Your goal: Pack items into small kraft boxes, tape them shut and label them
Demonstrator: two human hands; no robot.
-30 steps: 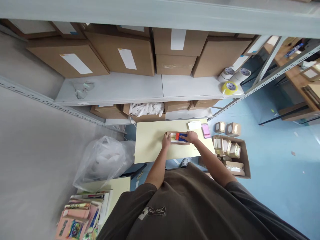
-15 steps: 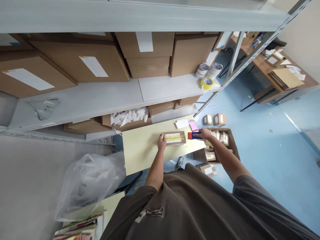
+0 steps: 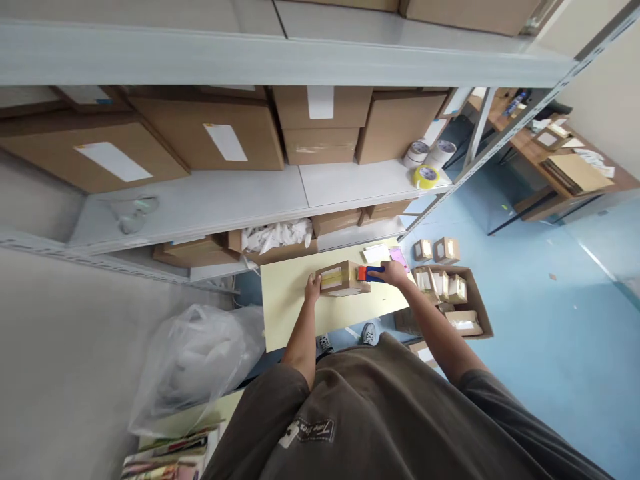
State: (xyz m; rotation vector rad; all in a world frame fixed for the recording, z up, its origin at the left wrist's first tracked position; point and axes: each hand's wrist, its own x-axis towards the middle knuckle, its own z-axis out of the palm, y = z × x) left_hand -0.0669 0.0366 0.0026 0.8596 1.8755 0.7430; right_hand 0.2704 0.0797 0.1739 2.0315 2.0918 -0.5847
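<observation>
A small brown cardboard box point(image 3: 345, 291) lies on the pale yellow table point(image 3: 285, 320), turned slightly askew. A strip of yellowish tape runs along its top over a white label. My left hand point(image 3: 313, 288) is closed on the box's left end. In my right hand point(image 3: 394, 273) is a blue and red tape dispenser point(image 3: 371, 273), its red head at the right end of the box. Behind the box lie a white slip of paper point(image 3: 376, 253) and a pink card point(image 3: 399, 259), partly hidden by my right hand.
An open carton point(image 3: 483, 313) holding several small boxes stands on the floor at right, with two small boxes point(image 3: 447, 251) behind it. Shelving with large cartons point(image 3: 220, 137) and tape rolls point(image 3: 426, 177) rises ahead. A clear plastic bag point(image 3: 195, 367) bulges at left.
The tape dispenser in my right hand has moved left and now meets the box's right end. The box has tilted, showing more of its near side. The camera view has shifted.
</observation>
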